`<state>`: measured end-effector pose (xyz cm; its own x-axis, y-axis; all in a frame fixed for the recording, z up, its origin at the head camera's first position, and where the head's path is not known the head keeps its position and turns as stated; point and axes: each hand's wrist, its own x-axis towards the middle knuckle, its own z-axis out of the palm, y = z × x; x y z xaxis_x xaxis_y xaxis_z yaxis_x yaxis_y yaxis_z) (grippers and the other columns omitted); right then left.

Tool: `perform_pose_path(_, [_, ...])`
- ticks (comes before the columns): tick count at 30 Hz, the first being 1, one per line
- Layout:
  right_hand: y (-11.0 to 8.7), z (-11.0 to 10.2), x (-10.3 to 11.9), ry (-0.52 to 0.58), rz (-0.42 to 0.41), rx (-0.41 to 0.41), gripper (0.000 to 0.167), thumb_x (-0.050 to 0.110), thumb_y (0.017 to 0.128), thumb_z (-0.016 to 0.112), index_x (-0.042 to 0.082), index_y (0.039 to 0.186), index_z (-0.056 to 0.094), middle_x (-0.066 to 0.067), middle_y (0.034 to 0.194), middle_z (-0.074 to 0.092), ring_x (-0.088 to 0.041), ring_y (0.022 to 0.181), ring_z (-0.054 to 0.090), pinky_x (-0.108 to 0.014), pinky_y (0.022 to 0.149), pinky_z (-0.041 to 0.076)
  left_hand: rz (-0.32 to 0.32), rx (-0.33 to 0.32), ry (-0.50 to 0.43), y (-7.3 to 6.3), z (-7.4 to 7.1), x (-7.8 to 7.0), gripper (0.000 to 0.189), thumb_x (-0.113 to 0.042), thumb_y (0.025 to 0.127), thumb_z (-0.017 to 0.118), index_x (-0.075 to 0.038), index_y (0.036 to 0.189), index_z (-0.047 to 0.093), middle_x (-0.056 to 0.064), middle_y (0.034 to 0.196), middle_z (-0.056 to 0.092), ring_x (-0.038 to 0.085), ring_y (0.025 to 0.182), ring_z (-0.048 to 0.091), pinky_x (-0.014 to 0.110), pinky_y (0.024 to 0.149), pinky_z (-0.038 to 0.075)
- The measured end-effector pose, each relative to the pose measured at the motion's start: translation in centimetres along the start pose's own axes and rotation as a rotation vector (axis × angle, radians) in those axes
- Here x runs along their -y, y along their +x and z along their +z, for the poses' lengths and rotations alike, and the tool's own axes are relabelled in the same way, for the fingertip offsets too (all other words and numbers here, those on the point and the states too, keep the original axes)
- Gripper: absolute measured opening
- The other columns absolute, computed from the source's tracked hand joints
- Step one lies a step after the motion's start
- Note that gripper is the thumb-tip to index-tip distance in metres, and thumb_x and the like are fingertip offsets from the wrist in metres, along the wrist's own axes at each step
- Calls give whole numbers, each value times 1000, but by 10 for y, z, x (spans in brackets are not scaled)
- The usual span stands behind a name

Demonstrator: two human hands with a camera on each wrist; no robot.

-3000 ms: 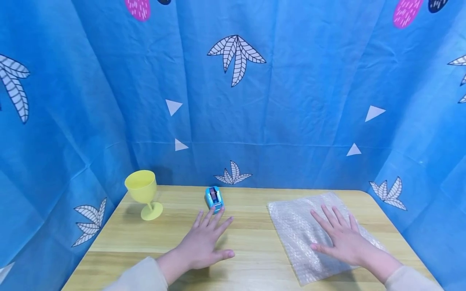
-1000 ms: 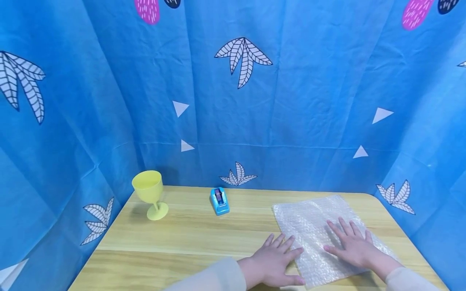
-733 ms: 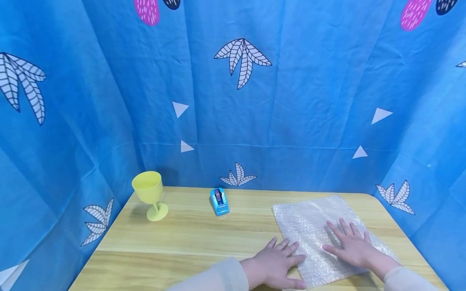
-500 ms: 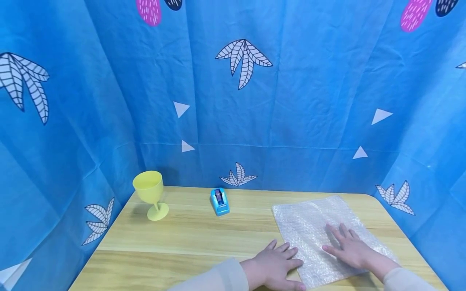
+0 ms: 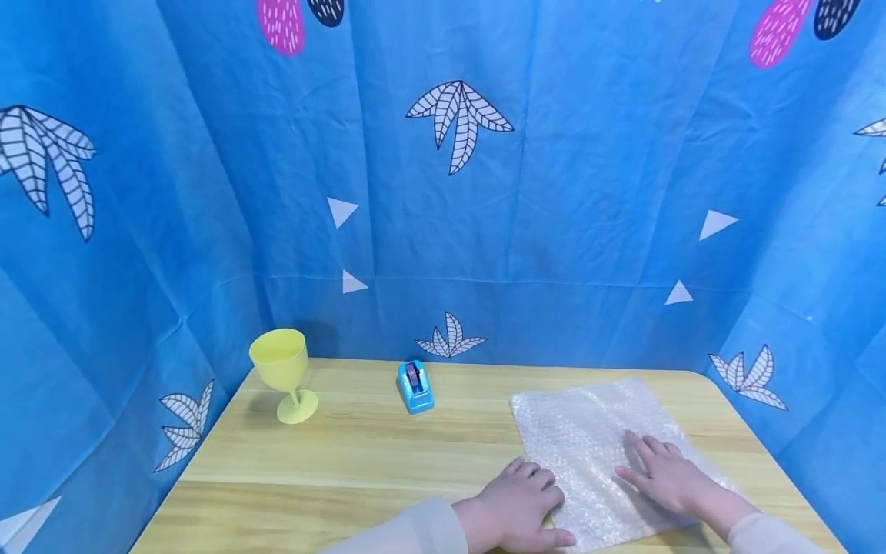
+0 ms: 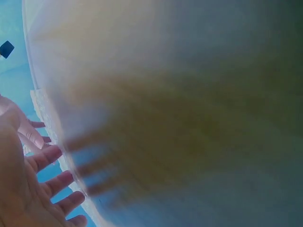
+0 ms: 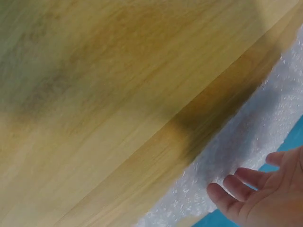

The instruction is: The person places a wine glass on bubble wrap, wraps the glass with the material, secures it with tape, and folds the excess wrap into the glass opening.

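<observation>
Bubble wrap (image 5: 574,431) lay flat on right side of wooden table (image 5: 346,450), left hand (image 5: 515,504) was at its left edge, fingers loosely spread, right hand (image 5: 667,478) was over it, fingers relaxed, contact unclear.

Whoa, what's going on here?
A person has both hands at a sheet of bubble wrap spread out on the wooden table. The right hand is over the sheet and the left hand is by its left edge; neither one is gripping it. A yellow goblet stands upright at the far left, and a blue tape dispenser sits to its right, both untouched.
</observation>
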<state>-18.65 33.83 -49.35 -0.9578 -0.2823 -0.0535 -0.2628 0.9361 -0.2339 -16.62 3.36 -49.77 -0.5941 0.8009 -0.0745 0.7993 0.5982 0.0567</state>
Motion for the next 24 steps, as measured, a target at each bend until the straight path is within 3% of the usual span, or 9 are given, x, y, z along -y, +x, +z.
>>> perform_pose_path(4, [1, 0, -1, -29, 9, -23, 75, 53, 99, 54, -9, 140, 47, -37, 133, 49, -60, 121, 43, -71, 98, 39, -1, -63, 78, 1, 1, -1, 56, -69, 98, 32, -30, 130, 56, -12, 122, 52, 7, 125, 45, 28, 112, 34])
perform_pose_path(11, [1, -3, 0, -65, -19, -57, 63, 50, 97, 59, -4, 129, 60, -23, 120, 58, -47, 112, 53, -64, 95, 45, -45, -58, 110, 3, -3, -4, 59, -68, 98, 38, -33, 144, 50, -9, 119, 54, 6, 113, 48, 24, 106, 37])
perform_pose_path(17, [0, 0, -2, -116, -91, -138, 58, 45, 88, 72, -1, 122, 64, -15, 112, 60, -38, 103, 58, -59, 91, 50, -83, -47, 146, 3, -5, -4, 49, -67, 97, 43, -37, 131, 60, -8, 107, 53, 8, 99, 47, 24, 95, 42])
perform_pose_path(20, [-1, 2, -2, -96, -124, -157, 55, 41, 83, 77, 0, 118, 65, -19, 116, 60, -43, 108, 57, -60, 94, 48, -91, -52, 153, 2, -6, -2, 40, -64, 97, 47, -37, 122, 63, -8, 100, 52, 8, 93, 45, 23, 88, 43])
perform_pose_path(24, [0, 2, -2, -29, -138, -117, 55, 42, 80, 80, 4, 116, 64, -23, 125, 59, -49, 116, 54, -63, 99, 44, -102, -78, 134, -1, -7, 0, 26, -59, 97, 53, -34, 100, 62, -9, 91, 47, 8, 85, 42, 22, 77, 42])
